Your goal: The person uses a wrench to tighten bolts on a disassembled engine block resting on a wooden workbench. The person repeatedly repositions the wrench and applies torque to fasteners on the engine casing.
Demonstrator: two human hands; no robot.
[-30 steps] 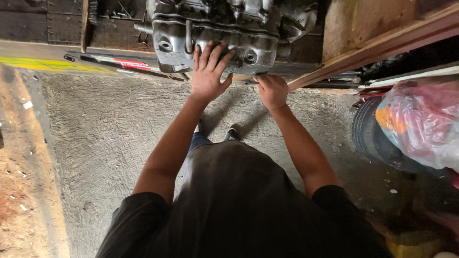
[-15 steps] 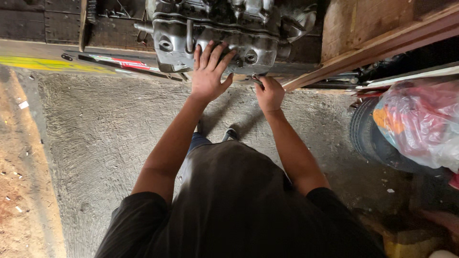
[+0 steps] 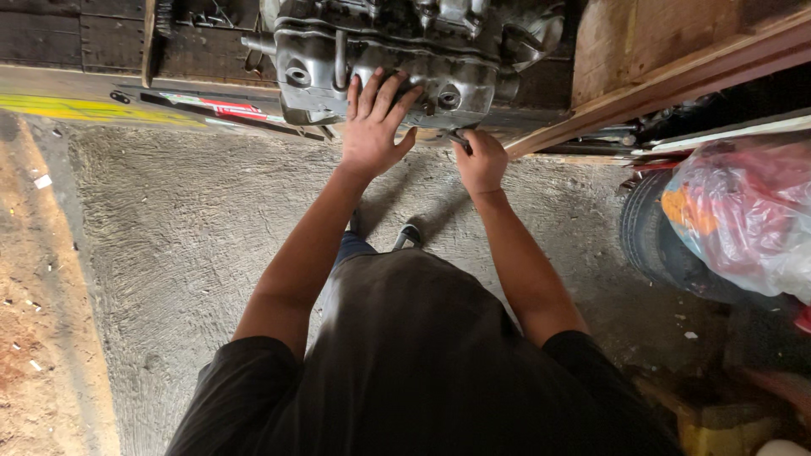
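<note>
Left hand: the left hand [image 3: 372, 127] was laid flat, fingers spread, on the engine block [image 3: 397, 59].
Right hand: the right hand [image 3: 481, 160] was closed around a dark tool [image 3: 459, 139], pointed under the block's near edge.
Advice: the block would best be kept braced while the tool was turned.
Count: one block, one tool, one tyre [image 3: 655, 241] and one plastic bag [image 3: 743, 215] well to the right.

**Wrappers and markings in view**

A bulging plastic bag [image 3: 748, 215], translucent with pink, red and orange showing through, sits at the right edge against a dark tyre [image 3: 655, 241]. On the bench edge at upper left lies a flat strip label [image 3: 224, 108] in red and white (its print too small to tell), beside a yellow painted band [image 3: 93, 110].
</note>
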